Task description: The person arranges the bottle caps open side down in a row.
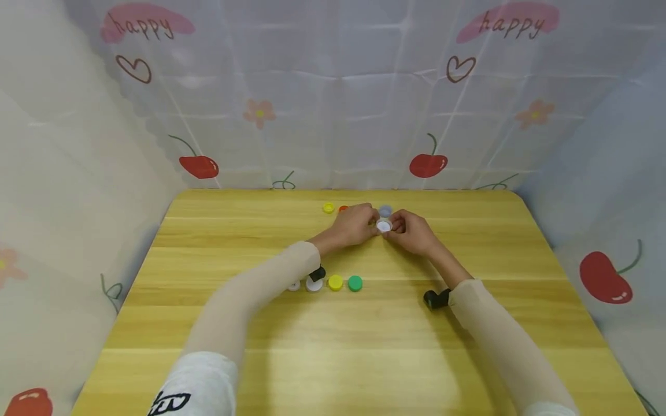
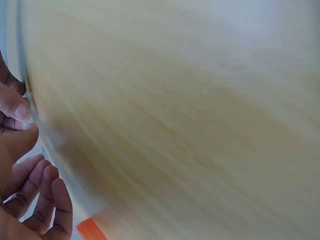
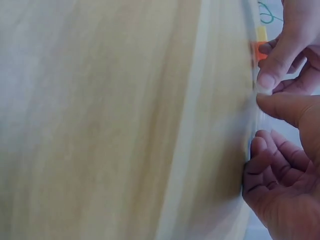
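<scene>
A small round white container [image 1: 384, 226] is held between both hands, just above the far part of the table. Behind its rim shows a round translucent piece, perhaps its lid [image 1: 385, 211]; whether the two are joined I cannot tell. My left hand [image 1: 358, 224] pinches the container's left side, and my right hand [image 1: 413, 231] grips the right side. In the right wrist view the thumbs [image 3: 267, 81] nearly meet at a pale edge. Little of the container shows in either wrist view. An orange-red cap [image 1: 343, 208] lies behind the left hand, partly covered by it.
Left of the orange-red cap lies a yellow cap [image 1: 328, 207]. Nearer on the wooden table [image 1: 395, 358] is a row: a green cap [image 1: 355, 283], another yellow cap [image 1: 335, 282] and two white ones [image 1: 314, 285], partly behind the left forearm. A printed curtain [image 1: 333, 138] borders the back.
</scene>
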{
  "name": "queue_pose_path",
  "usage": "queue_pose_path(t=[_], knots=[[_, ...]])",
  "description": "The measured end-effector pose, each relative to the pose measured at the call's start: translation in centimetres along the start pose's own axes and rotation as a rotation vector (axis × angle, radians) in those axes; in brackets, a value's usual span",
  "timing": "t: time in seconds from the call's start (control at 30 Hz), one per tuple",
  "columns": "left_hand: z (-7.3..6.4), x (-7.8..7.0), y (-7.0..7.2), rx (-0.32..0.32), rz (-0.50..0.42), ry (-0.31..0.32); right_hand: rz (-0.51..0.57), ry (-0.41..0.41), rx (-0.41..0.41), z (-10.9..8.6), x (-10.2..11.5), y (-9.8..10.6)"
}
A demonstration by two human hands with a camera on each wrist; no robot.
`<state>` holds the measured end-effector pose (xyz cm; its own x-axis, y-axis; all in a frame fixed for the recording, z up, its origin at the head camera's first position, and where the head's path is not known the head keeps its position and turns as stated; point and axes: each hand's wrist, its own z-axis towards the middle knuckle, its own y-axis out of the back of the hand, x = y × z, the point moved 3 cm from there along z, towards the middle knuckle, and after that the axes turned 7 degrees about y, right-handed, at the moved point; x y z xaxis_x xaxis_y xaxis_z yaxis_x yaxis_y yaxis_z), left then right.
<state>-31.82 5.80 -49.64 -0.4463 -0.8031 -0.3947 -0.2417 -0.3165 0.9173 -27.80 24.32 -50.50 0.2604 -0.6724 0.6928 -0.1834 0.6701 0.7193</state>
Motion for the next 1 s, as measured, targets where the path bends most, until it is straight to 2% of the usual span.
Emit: queue_pose_path(t=[0.1, 0.2, 0.53, 0.8, 0.9, 1.0], knots=[[-0.8, 0.5, 0.7, -0.023, -0.020, -0.025, 0.031, 0.026, 0.005, -0.2, 0.6, 0.1], [-2.3, 0.8, 1.4, -0.060, -0.060, -0.061, 0.059, 0.070, -0.011, -0.9, 1.3, 0.1], [-9.8, 1.1, 2.4, -0.159, -0.143, -0.114, 0.189, 0.258, -0.076, -4.6, 5.0, -1.3], [-16.0, 0.8, 2.1, -0.250, -0.217, -0.145, 0.250, 0.370, -0.056, -7.7, 7.6, -3.3], [-17.4, 0.8, 2.0, -0.268, -0.254, -0.139, 0.252, 0.390, -0.053, -8.3, 8.2, -3.8], [-18.1, 0.9, 1.8, -0.276, -0.271, -0.137, 0.233, 0.397, -0.038, -8.5, 8.5, -4.2]])
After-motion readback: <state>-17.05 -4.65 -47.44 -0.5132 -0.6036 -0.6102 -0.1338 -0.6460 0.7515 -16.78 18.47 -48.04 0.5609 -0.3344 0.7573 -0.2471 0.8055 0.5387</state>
